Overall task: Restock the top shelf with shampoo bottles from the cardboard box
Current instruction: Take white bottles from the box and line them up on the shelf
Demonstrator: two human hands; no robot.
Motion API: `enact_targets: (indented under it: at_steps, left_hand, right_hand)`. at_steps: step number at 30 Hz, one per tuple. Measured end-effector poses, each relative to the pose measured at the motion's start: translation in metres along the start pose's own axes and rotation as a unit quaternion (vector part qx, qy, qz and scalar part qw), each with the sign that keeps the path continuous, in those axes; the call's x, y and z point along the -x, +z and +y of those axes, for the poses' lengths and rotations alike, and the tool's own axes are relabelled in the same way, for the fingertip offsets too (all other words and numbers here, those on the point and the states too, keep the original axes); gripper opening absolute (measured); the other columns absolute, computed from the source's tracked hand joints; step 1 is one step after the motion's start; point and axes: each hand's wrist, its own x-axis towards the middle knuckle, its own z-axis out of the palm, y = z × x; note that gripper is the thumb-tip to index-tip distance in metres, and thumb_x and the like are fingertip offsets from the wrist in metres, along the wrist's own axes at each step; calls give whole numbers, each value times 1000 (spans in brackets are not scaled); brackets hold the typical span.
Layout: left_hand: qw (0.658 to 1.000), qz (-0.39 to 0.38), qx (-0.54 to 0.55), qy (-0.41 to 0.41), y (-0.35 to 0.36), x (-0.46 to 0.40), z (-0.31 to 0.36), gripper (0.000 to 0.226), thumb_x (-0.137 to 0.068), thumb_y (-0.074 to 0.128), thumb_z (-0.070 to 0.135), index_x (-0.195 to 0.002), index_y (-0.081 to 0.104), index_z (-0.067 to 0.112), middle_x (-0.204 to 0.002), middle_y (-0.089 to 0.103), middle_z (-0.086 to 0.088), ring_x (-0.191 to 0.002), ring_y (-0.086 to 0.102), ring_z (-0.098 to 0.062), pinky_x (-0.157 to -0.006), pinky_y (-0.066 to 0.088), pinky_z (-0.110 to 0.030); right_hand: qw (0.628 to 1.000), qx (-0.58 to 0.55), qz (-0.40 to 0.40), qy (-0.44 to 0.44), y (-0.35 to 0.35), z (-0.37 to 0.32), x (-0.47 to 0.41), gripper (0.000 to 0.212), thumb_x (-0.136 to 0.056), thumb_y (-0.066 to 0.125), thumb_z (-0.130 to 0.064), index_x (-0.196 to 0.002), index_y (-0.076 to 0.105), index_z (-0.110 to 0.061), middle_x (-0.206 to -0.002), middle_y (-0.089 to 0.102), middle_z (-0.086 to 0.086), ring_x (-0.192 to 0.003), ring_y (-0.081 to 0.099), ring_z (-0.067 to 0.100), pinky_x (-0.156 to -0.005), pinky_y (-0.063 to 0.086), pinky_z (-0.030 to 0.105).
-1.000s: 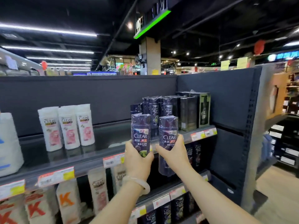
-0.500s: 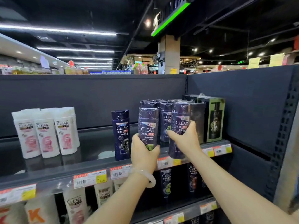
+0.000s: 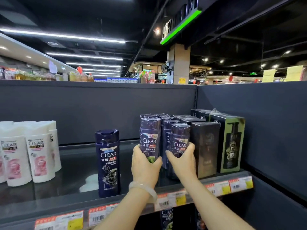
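Gleaming under strip lights, the dark top shelf fronts a dim store – each hand wraps one wrapped bottle upright at the dark row: left hand on the left shampoo bottle, right hand on the right shampoo bottle. Bottle bases hidden; white bottles cut off left

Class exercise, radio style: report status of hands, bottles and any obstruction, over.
Left hand and right hand each gripping a wrapped dark bottle. Left bottle, right bottle at top shelf front row. Lone navy bottle beside, not blocking.
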Motion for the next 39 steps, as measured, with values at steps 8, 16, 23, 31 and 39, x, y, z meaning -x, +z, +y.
enact_targets:
  at_steps: [8,16,23,31,39]
  left_hand:
    - [999,53,1,3,24,-23,1,48,-72,75,13,-104,40,19,-106,58,-4,-91,58,-19,-75,45,-29]
    - [998,61,-5,-13,35,-26,-11,56,-73,75,13,-115,39,13,-110,57,-5,-97,57,-21,-80,46,-30]
    - [1000,12,4,-21,38,-29,-17,54,-74,69,8,-113,33,16,-116,47,-5,-105,53,-22,-89,48,-36]
    - [998,-48,8,-32,39,-37,-22,57,-79,65,5,-116,24,20,-122,42,-6,-104,51,-18,-91,46,-33]
    - [982,-79,-166,-50,33,-39,-27,70,-80,68,23,-131,21,10,-133,29,-11,-127,30,-26,-107,31,-37]
  right_hand:
    - [999,40,-7,-14,8,10,-13,62,-72,75,-20,-120,38,-8,-114,49,6,-104,52,21,-87,46,36]
    - [987,149,-51,13,3,31,-5,76,-75,74,-27,-132,29,-6,-132,41,9,-123,41,24,-99,40,34]
    - [975,204,-77,37,0,33,-3,74,-78,70,-37,-131,28,-7,-133,42,10,-122,44,26,-94,42,34]
    - [975,208,-74,35,1,36,-4,74,-77,71,-36,-131,29,-6,-130,45,11,-119,47,26,-92,45,35]
    - [975,204,-76,47,2,30,-6,67,-77,71,-35,-124,34,-6,-127,46,11,-116,48,27,-89,44,34]
